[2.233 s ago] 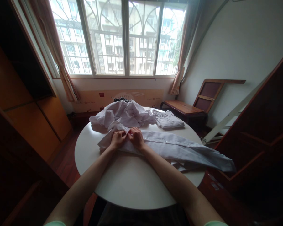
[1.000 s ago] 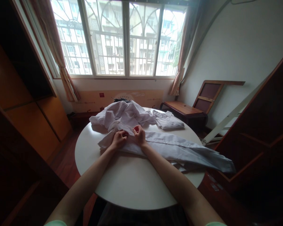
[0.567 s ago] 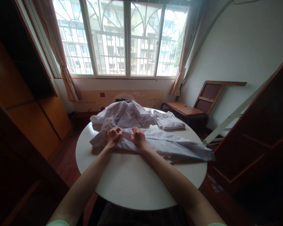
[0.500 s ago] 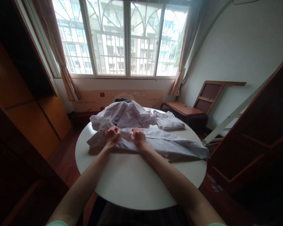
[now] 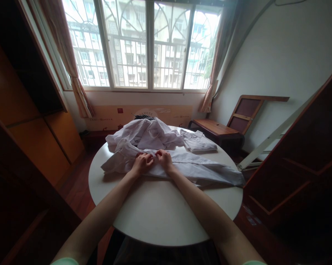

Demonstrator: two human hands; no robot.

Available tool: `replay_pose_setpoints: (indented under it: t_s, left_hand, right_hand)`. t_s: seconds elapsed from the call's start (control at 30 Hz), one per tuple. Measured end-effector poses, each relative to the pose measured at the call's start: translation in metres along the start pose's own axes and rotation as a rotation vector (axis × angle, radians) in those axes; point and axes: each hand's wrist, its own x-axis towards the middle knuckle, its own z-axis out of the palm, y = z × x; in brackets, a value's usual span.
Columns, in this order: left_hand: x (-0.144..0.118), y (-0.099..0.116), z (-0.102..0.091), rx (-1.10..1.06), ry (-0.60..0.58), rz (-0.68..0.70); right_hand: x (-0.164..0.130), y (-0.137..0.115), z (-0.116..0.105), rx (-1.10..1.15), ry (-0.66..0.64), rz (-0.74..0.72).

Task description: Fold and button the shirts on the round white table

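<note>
A white button-up shirt [image 5: 204, 165] lies stretched sideways across the round table, its collar end at the left and a button strip running along it. My left hand [image 5: 143, 162] rests on the shirt with curled fingers pinching the cloth. Close beside it, my right hand [image 5: 164, 160] grips the same strip between bent fingers. The fingertips of both hands almost meet, and the bit of cloth or button between them is too small to make out.
The white round table [image 5: 160, 217] also bears a heap of crumpled white shirts [image 5: 146, 132] at the back and a folded white shirt [image 5: 200, 141] at the back right. Behind stand a wooden bench [image 5: 217, 127] and a window. Dark wooden panels flank both sides.
My left hand has slid right along the shirt, closer to my right hand. My right hand has barely moved. The shirt's right end has shifted slightly left.
</note>
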Motion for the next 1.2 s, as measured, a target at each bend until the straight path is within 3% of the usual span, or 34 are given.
replay_pose_setpoints:
  t_s: [0.17,0.37,0.57,0.83,1.03,1.2]
  left_hand:
    - [0.001,0.003,0.001,-0.072,-0.101,-0.019]
    - [0.005,0.002,-0.01,-0.071,-0.127,-0.177]
    - [0.005,-0.004,-0.013,0.043,-0.123,-0.315]
    - [0.001,-0.006,-0.006,-0.028,-0.112,-0.131]
    - [0.005,-0.01,0.002,-0.085,-0.092,-0.124]
    - [0.004,-0.012,0.004,-0.136,-0.086,-0.095]
  right_hand:
    - [-0.007,-0.007,-0.001,-0.102,0.013,-0.19]
    - [-0.01,-0.018,-0.006,-0.301,-0.119,-0.149]
    - [-0.008,-0.02,-0.013,-0.315,-0.248,-0.177]
    - [-0.011,-0.017,-0.005,-0.274,-0.192,-0.162]
    - [-0.011,-0.016,-0.004,-0.16,-0.04,-0.18]
    - [-0.011,-0.014,-0.003,-0.139,-0.028,-0.249]
